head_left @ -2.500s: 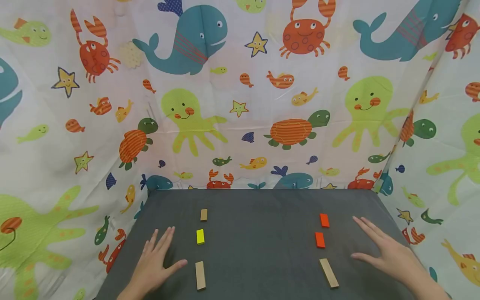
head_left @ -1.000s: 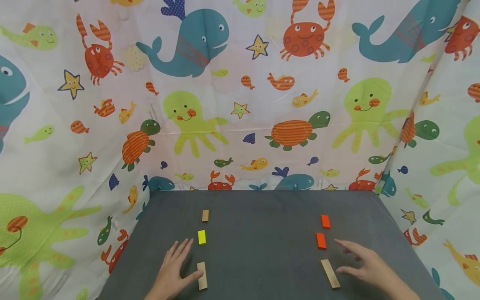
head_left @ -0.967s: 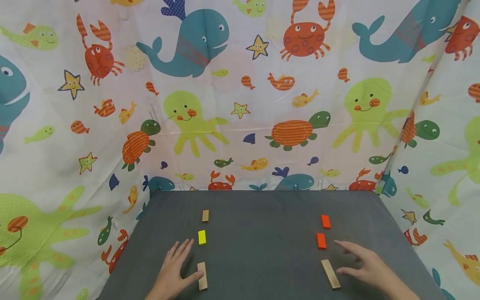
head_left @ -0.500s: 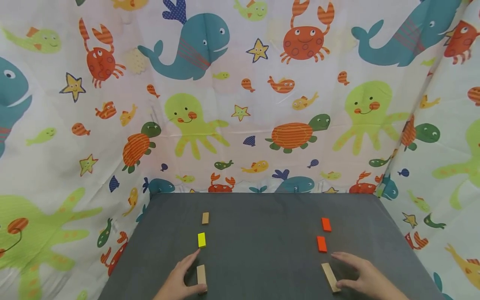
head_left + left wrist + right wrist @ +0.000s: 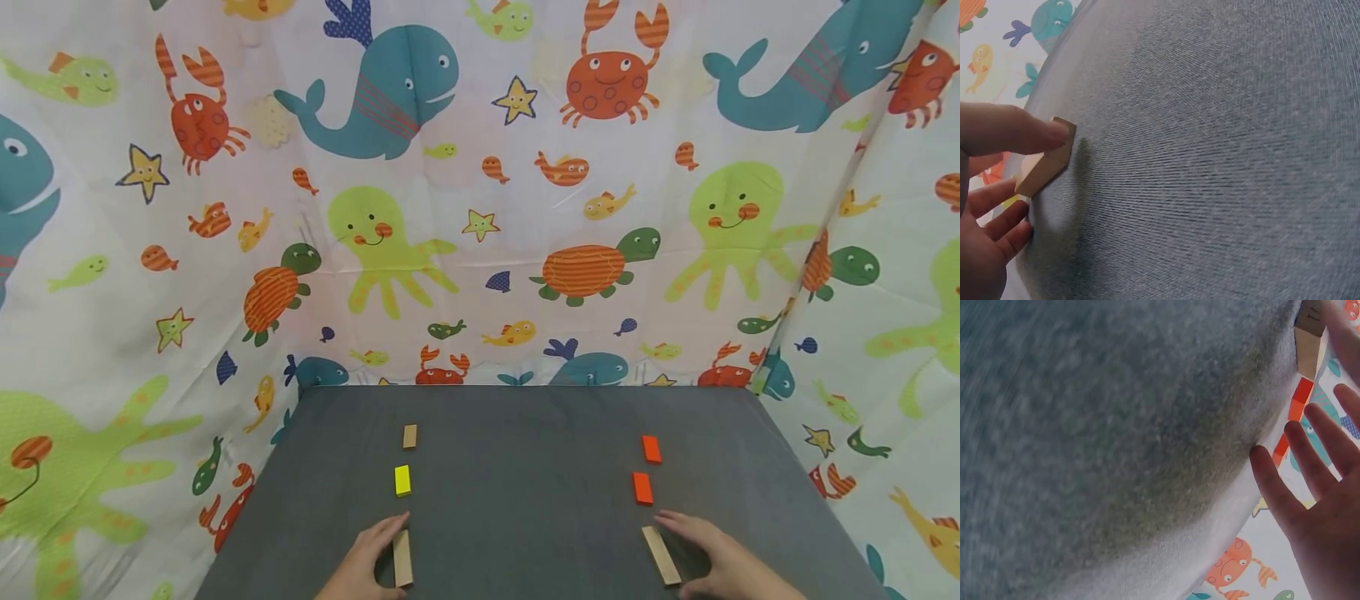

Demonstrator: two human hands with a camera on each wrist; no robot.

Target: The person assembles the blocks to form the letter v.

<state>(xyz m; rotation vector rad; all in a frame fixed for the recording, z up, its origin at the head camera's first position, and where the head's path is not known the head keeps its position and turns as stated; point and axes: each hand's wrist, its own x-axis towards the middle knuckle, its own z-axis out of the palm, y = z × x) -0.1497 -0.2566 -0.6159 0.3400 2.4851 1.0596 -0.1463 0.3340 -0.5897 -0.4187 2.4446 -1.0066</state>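
A long plain wooden block (image 5: 402, 560) lies at the front left of the grey table. Around it is my left hand (image 5: 367, 558), index fingertip just past the far end and thumb at the near end. In the left wrist view the thumb overlaps the near end of the wooden block (image 5: 1047, 169); whether it touches is unclear. At the front right my right hand (image 5: 723, 562) stands beside a second long wooden block (image 5: 661, 557), thumb and index spread near its two ends. In the right wrist view the other fingers (image 5: 1313, 459) are spread apart, and dark print marks the block's end (image 5: 1310, 317).
Beyond the left block lie a yellow block (image 5: 402, 481) and a small wooden block (image 5: 409, 436). Two red blocks, a nearer one (image 5: 642, 488) and a farther one (image 5: 652, 449), lie beyond the right block. A sea-animal printed curtain (image 5: 480, 308) surrounds the grey table (image 5: 525, 500).
Both hands have moved inward and toward the front, coming down around the two long wooden blocks. None of the blocks has visibly moved on the table; the view has tilted slightly.
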